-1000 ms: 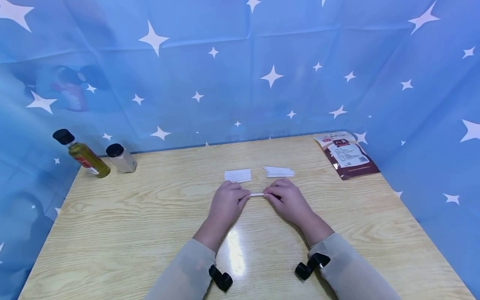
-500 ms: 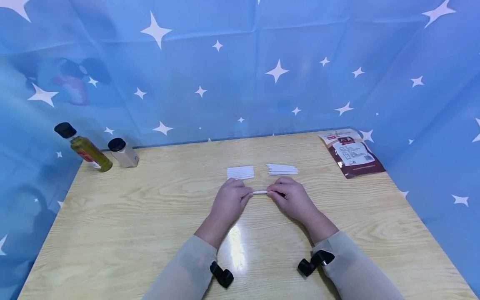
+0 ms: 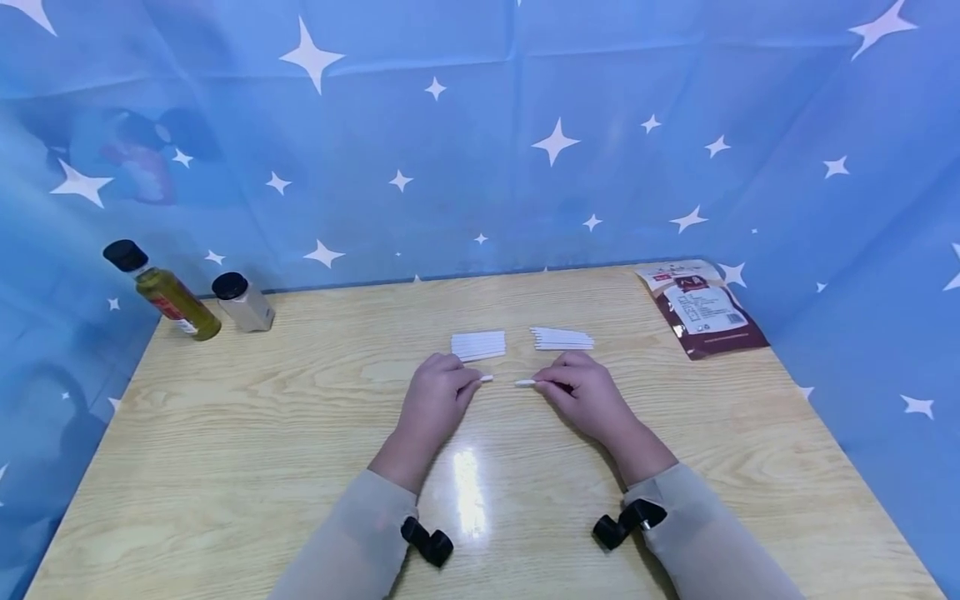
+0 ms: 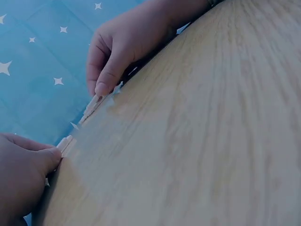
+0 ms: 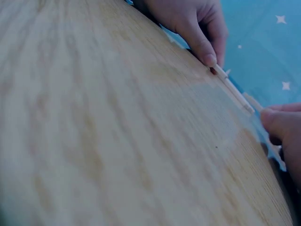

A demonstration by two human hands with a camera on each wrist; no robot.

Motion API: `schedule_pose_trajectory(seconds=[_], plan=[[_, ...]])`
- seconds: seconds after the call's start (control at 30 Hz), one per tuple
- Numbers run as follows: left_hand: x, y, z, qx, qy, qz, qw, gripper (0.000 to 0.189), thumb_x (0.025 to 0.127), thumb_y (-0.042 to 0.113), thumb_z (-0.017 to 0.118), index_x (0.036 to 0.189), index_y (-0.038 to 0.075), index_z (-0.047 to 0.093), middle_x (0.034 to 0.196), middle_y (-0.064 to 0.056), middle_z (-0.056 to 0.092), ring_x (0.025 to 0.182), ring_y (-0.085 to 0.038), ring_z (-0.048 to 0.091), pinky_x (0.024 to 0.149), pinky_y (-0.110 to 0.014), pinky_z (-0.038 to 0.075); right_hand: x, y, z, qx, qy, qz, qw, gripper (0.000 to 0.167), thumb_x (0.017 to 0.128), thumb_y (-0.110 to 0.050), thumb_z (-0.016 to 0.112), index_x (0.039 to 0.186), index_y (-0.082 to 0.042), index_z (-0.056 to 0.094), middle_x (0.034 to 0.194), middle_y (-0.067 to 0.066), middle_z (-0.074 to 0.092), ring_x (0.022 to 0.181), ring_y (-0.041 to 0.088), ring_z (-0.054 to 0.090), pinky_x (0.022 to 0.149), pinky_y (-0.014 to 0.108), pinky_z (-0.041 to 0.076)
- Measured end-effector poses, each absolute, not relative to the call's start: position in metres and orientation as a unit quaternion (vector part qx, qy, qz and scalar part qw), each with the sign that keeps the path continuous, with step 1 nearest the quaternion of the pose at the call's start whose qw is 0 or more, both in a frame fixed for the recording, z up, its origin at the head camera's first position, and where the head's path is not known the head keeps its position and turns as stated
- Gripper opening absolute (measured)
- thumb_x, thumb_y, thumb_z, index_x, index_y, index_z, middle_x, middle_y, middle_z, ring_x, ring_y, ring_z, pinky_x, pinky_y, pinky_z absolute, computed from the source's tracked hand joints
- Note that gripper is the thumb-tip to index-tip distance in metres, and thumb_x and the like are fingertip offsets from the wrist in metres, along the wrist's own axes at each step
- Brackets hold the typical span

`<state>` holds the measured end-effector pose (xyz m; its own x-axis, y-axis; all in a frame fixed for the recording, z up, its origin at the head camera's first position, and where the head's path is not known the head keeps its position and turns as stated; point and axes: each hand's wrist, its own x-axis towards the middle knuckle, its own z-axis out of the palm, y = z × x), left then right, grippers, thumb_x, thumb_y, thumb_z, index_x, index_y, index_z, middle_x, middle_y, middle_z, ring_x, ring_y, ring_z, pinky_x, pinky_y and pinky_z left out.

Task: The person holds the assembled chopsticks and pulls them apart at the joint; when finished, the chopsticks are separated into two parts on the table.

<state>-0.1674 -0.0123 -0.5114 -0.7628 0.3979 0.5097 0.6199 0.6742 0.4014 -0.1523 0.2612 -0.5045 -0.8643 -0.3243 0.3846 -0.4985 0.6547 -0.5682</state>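
Observation:
Between thumb and fingers my left hand (image 3: 435, 396) pinches a short white stick (image 3: 487, 378), whose end pokes out to the right. Facing it across a small gap, my right hand (image 3: 581, 392) pinches another white stick (image 3: 525, 382) with its end pointing left. Both stick ends are close over the wooden table (image 3: 315, 467); the fingers hide the rest of them. Just beyond the left hand lies a row of several white sticks (image 3: 478, 344) side by side. A second row of white sticks (image 3: 564, 339) with uneven ends lies behind the right hand.
An oil bottle (image 3: 176, 302) and a black-lidded jar (image 3: 247, 308) stand at the back left. A brown and white food pouch (image 3: 705, 312) lies at the back right. Blue star-patterned cloth (image 3: 480, 150) hangs behind the table.
Earlier one white length bridged both hands; now a gap separates the two ends. My left hand has moved left with its stick, while the right hand stays in nearly the same place.

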Motion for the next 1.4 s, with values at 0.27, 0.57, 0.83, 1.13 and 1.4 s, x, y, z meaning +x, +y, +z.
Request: schedule_pose_trajectory(seconds=[0.27, 0.57, 0.83, 1.13, 1.4], plan=[[-0.166, -0.005, -0.511, -0.271, -0.911, -0.239, 0.201, 0.010, 0.095, 0.024, 0.085, 0.103, 0.020, 0.087, 0.093, 0.001, 0.074, 0.089, -0.023, 0.065, 0.083, -0.045, 0.054, -0.154, 0.261, -0.507, 0.241, -0.893, 0.334, 0.181, 0.009, 0.090, -0.010, 0.088, 0.099, -0.011, 0.086, 0.095, 0.000, 0.069, 0.092, 0.020, 0.059, 0.081, 0.040, 0.049], [-0.170, -0.002, -0.514, -0.248, -0.911, -0.232, 0.232, 0.010, 0.093, 0.025, 0.086, 0.103, 0.022, 0.087, 0.095, 0.002, 0.074, 0.090, -0.023, 0.066, 0.081, -0.046, 0.053, -0.163, 0.263, -0.508, 0.232, -0.900, 0.280, 0.240, 0.013, 0.090, -0.014, 0.088, 0.103, -0.012, 0.087, 0.096, 0.006, 0.070, 0.095, 0.031, 0.059, 0.084, 0.048, 0.048], [-0.178, -0.001, -0.512, -0.234, -0.914, -0.232, 0.236, 0.010, 0.093, 0.023, 0.087, 0.103, 0.021, 0.088, 0.099, 0.000, 0.073, 0.093, -0.024, 0.063, 0.080, -0.046, 0.051, -0.174, 0.275, -0.506, 0.191, -0.911, 0.272, 0.243, 0.013, 0.091, -0.015, 0.087, 0.104, -0.012, 0.087, 0.098, 0.010, 0.071, 0.100, 0.033, 0.057, 0.089, 0.051, 0.047], [-0.188, 0.002, -0.511, -0.225, -0.913, -0.225, 0.254, 0.011, 0.091, 0.020, 0.089, 0.102, 0.019, 0.088, 0.096, -0.002, 0.072, 0.087, -0.025, 0.061, 0.076, -0.045, 0.051, -0.181, 0.282, -0.507, 0.179, -0.925, 0.243, 0.230, 0.013, 0.091, -0.015, 0.088, 0.103, -0.014, 0.088, 0.103, 0.011, 0.071, 0.106, 0.037, 0.055, 0.095, 0.054, 0.044], [-0.192, 0.007, -0.512, -0.241, -0.914, -0.213, 0.247, 0.012, 0.093, 0.022, 0.087, 0.105, 0.020, 0.088, 0.097, -0.001, 0.072, 0.088, -0.025, 0.062, 0.077, -0.044, 0.051, -0.182, 0.284, -0.505, 0.171, -0.927, 0.240, 0.231, 0.012, 0.090, -0.015, 0.089, 0.102, -0.014, 0.088, 0.103, 0.012, 0.071, 0.106, 0.038, 0.055, 0.096, 0.056, 0.042]])
